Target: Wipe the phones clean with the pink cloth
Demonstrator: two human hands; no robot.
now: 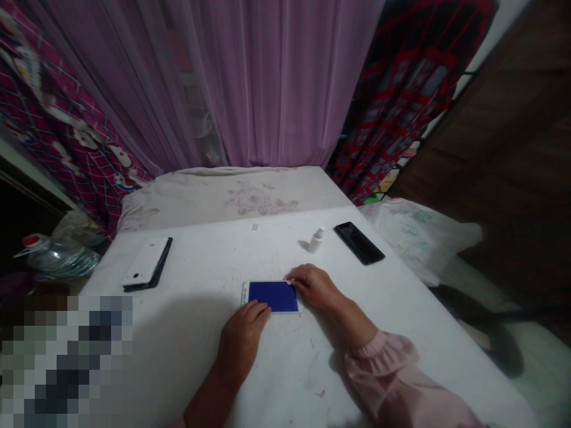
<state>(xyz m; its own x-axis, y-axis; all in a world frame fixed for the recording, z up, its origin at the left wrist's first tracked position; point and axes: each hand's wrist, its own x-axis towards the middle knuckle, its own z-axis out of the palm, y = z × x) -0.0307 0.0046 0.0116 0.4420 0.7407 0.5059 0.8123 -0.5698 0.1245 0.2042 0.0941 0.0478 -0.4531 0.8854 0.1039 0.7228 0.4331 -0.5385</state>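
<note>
A white-framed smartphone (pixel 273 296) with a solid blue screen lies sideways on the white cloth. My left hand (pixel 243 333) holds its near left edge, fingers closed together over the rim. At the far right corner of the screen, my right hand (pixel 316 286) pinches a small pale pink scrap (pixel 289 281), possibly tissue. The fingertips hide most of that scrap. Beyond the right hand stands a small white spray bottle (pixel 316 240), upright on the cloth. A black phone (pixel 359 242) lies to the right of the bottle.
On the left, a white phone back (pixel 145 261) lies over a dark piece. A small pale square (pixel 255 227) and pink shreds (pixel 320 393) are on the cloth (pixel 191 368). A water bottle (pixel 57 255) and a plastic bag (pixel 423 235) flank the table; curtains (pixel 276 83) hang behind.
</note>
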